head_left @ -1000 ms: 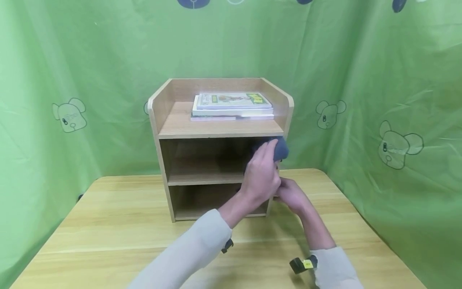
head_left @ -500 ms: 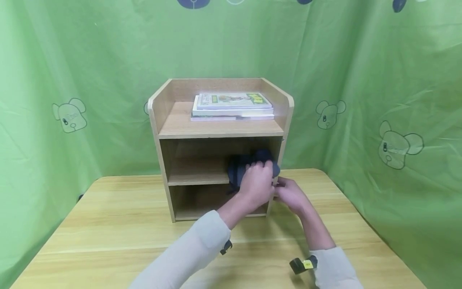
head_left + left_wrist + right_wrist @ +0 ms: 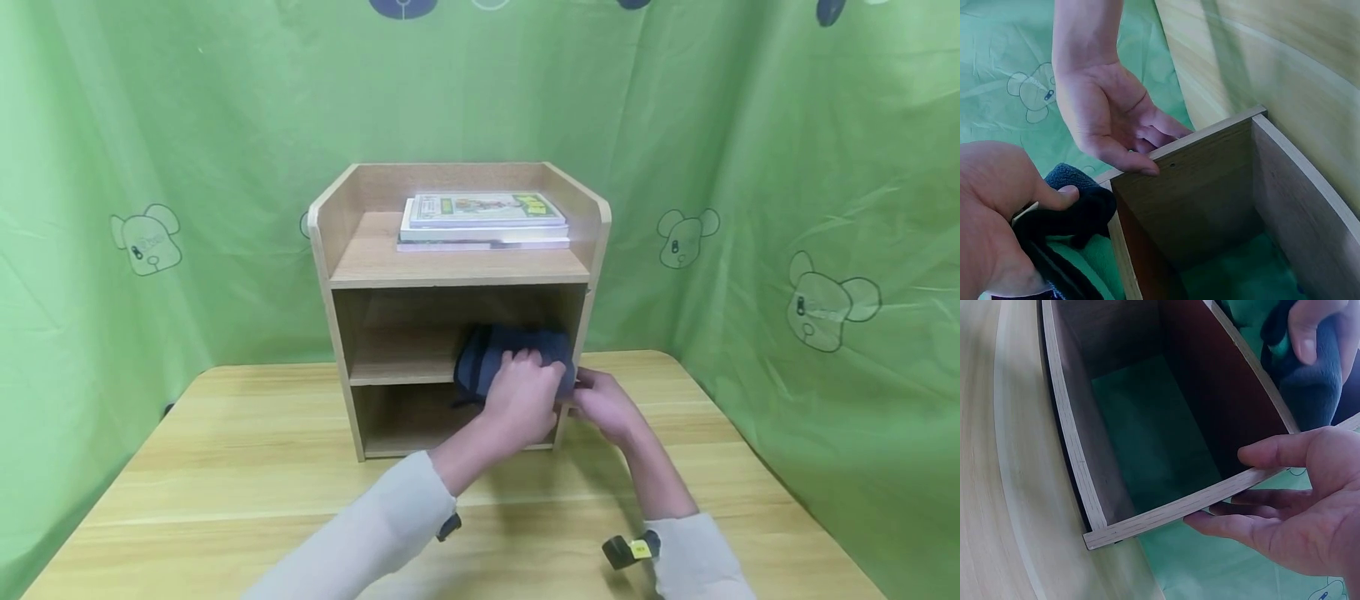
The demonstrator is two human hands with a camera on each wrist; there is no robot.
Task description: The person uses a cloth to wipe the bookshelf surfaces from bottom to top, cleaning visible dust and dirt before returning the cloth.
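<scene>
The blue cloth (image 3: 517, 340) lies bunched at the right end of the cabinet's middle shelf (image 3: 401, 362), draped across its front edge, and my left hand (image 3: 522, 396) grips it with curled fingers. Its long axis runs crosswise, roughly along that edge, with a loose corner dangling at the left; neither end reads as a front. My right hand (image 3: 606, 407) pinches the side panel (image 3: 1175, 508), thumb inside, fingers outside, I judge to steady the cabinet (image 3: 459, 282) against my push. Above, books (image 3: 487, 221) lie stacked flat; the counter (image 3: 225, 467) carries everything.
</scene>
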